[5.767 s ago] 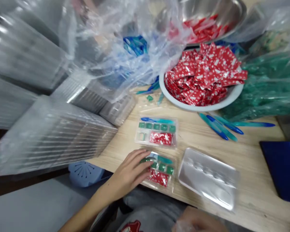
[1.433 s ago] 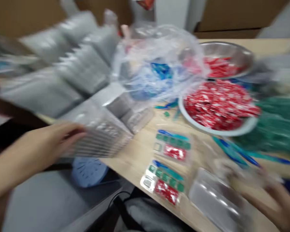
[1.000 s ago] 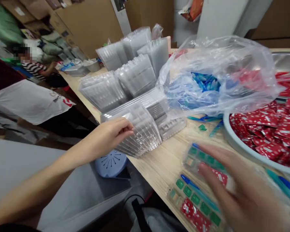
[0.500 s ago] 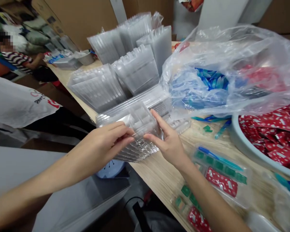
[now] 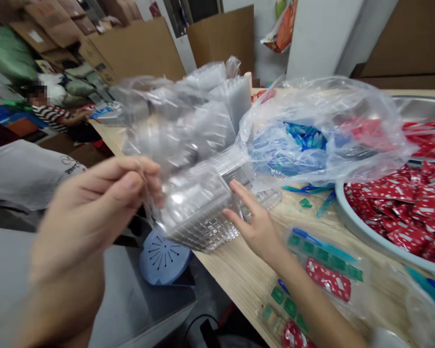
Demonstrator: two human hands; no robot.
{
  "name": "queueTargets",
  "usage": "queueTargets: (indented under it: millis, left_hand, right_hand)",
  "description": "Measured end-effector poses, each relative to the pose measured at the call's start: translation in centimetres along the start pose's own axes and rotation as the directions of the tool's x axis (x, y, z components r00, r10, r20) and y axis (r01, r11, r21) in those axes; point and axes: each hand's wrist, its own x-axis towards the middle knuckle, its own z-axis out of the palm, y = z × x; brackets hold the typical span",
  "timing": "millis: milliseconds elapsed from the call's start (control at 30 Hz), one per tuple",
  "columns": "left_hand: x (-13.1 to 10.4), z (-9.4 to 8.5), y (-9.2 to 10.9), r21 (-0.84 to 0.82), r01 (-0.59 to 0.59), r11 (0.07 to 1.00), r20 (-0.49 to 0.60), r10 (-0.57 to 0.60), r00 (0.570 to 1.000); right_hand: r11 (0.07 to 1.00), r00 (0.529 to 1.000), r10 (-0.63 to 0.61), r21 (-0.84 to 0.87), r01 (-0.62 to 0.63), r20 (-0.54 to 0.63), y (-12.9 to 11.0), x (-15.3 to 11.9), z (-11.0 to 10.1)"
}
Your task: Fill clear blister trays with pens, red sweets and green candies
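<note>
Close to the camera, my left hand [image 5: 83, 217] pinches thin clear plastic film [image 5: 141, 94], which spreads up and across behind it, smeared by motion. My right hand [image 5: 255, 227] has thumb and fingers apart, at the right side of a stack of clear plastic trays [image 5: 199, 203] with compartments; whether it touches them I cannot tell. This stack lies near the edge of the wooden table [image 5: 224, 270]. More clear trays [image 5: 235, 99] stand upright in bundles behind, partly hidden by the film.
A clear bag [image 5: 268, 150] holds blue pieces. To the right, a light blue basin [image 5: 342, 212] holds red dotted packets, with a metal bowl [image 5: 427, 102] behind. Filled trays [image 5: 364, 263] lie near my right forearm. A person [image 5: 50, 113] sits far left; a blue stool [image 5: 163, 256] stands below.
My left hand has come off the stack, moving left and toward the camera with clear film pinched in it. The right hand stays beside the stack. The view has tilted upward slightly.
</note>
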Motion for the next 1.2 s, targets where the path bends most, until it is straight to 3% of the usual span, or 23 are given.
queueTargets:
  millis: [67, 133, 200, 267, 367, 433, 533, 633, 800, 933, 1000, 1067, 1133, 1167, 1200]
  left_hand:
    - [-0.5, 1.7, 0.1, -0.216, 0.115, 0.970, 0.110, -0.093, 0.990]
    - [-1.5, 3.5, -0.2, -0.300, 0.164, 0.940, 0.187, -0.110, 0.976]
    - [-2.8, 5.3, -0.8, -0.232, 0.067, 0.970, 0.208, -0.017, 0.978]
    - [-4.0, 7.1, -1.7, -0.036, -0.165, 0.986, 0.271, 0.169, 0.948]
    - [-5.6, 10.3, -3.5, 0.217, -0.572, 0.791, 0.441, 0.443, 0.780]
    - [-6.6, 12.7, -4.9, 0.285, -0.729, 0.623, 0.480, 0.565, 0.671]
    - [-8.6, 16.0, -6.4, 0.298, -0.836, 0.460, 0.515, 0.660, 0.547]
    - [-10.4, 18.1, -7.0, 0.281, -0.869, 0.409, 0.548, 0.674, 0.494]
    - [-11.5, 19.6, -7.8, 0.280, -0.854, 0.439, 0.565, 0.643, 0.517]
    - [-11.5, 19.4, -9.7, 0.291, -0.820, 0.493, 0.584, 0.587, 0.560]
    - [-11.5, 19.0, -10.7, 0.347, -0.770, 0.535, 0.551, 0.548, 0.630]
    - [-11.6, 18.7, -11.2, 0.397, -0.638, 0.660, 0.442, 0.471, 0.763]
    - [-11.6, 19.0, -10.9, 0.313, -0.371, 0.874, 0.296, 0.281, 0.913]
    - [-11.6, 19.5, -10.4, 0.191, -0.207, 0.959, 0.269, 0.152, 0.951]
    - [-11.5, 20.1, -9.9, 0.038, -0.048, 0.998, 0.285, 0.036, 0.958]
  right_hand:
    - [0.998, 0.997, -0.016, -0.065, 0.010, -0.080, -1.8, -1.0, -1.9]
    - [0.993, 0.984, 0.019, -0.111, -0.039, -0.180, -3.8, -2.8, -4.3]
    - [0.983, 0.954, 0.084, -0.135, -0.127, -0.287, -5.5, -5.1, -7.0]
    - [0.980, 0.917, 0.149, -0.065, -0.186, -0.370, -6.6, -7.8, -9.5]
    - [0.969, 0.879, 0.238, 0.168, -0.183, -0.414, -6.9, -11.9, -12.8]
    - [0.950, 0.847, 0.294, 0.231, -0.208, -0.444, -6.5, -14.4, -14.4]
    - [0.928, 0.797, 0.372, 0.203, -0.311, -0.476, -5.8, -17.0, -15.3]
    - [0.915, 0.789, 0.404, 0.194, -0.355, -0.462, -4.8, -17.9, -14.7]
    - [0.913, 0.778, 0.406, 0.186, -0.362, -0.480, -2.9, -17.6, -14.0]
    - [0.890, 0.740, 0.446, 0.162, -0.426, -0.504, -1.6, -17.9, -15.1]
    - [0.872, 0.716, 0.480, 0.187, -0.452, -0.507, -1.3, -18.0, -15.7]
    - [0.864, 0.698, 0.498, 0.220, -0.453, -0.515, -1.2, -17.8, -16.1]
    - [0.872, 0.692, 0.487, 0.243, -0.426, -0.533, -1.3, -17.1, -15.9]
    - [0.881, 0.693, 0.471, 0.247, -0.405, -0.545, -1.5, -16.6, -15.6]
    - [0.891, 0.698, 0.452, 0.245, -0.382, -0.556, -1.7, -16.1, -15.2]
